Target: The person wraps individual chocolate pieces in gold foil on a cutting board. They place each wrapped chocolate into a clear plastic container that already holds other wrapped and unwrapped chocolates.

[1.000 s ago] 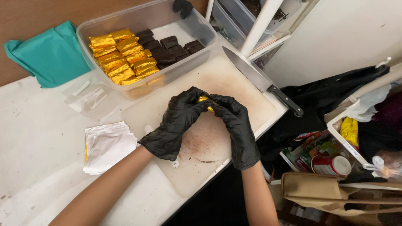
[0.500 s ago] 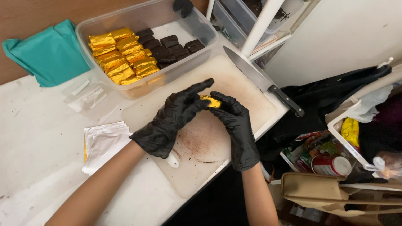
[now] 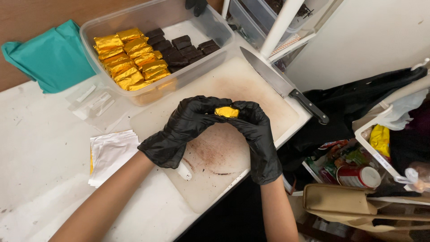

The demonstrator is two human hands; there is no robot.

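One gold-foil piece (image 3: 226,111), small and blocky, held above the middle of the cutting board (image 3: 251,85) between both black-gloved hands: left hand (image 3: 186,130) closed over it from 9 o'clock, right hand (image 3: 253,130) pinching it from 3 o'clock, fingertips meeting on the foil. Handling judgement: the foil looks thin and creases easily, so folds are best pressed flat with light, even fingertip pressure, corners tucked tight, the soft piece inside not squeezed. Cutting board: pale, stained with brown crumbs and smears below the hands. At 12 o'clock, a clear plastic tub (image 3: 210,27) holding rows of gold-wrapped pieces (image 3: 127,58) at its left and bare dark brown pieces (image 3: 181,47) at its right. At 2 o'clock, a large kitchen knife (image 3: 280,83) with black handle, lying on the board's edge. At 8 o'clock, a stack of foil sheets (image 3: 112,154), white side up. At 10 o'clock, a teal cloth (image 3: 49,56) and small clear bags (image 3: 92,101). Surface (image 3: 40,134): white, scuffed. Room: cramped; at 3 to 4 o'clock, a white basket (image 3: 371,148), a can (image 3: 358,177), dark fabric (image 3: 354,105) and a tan bag (image 3: 345,204).
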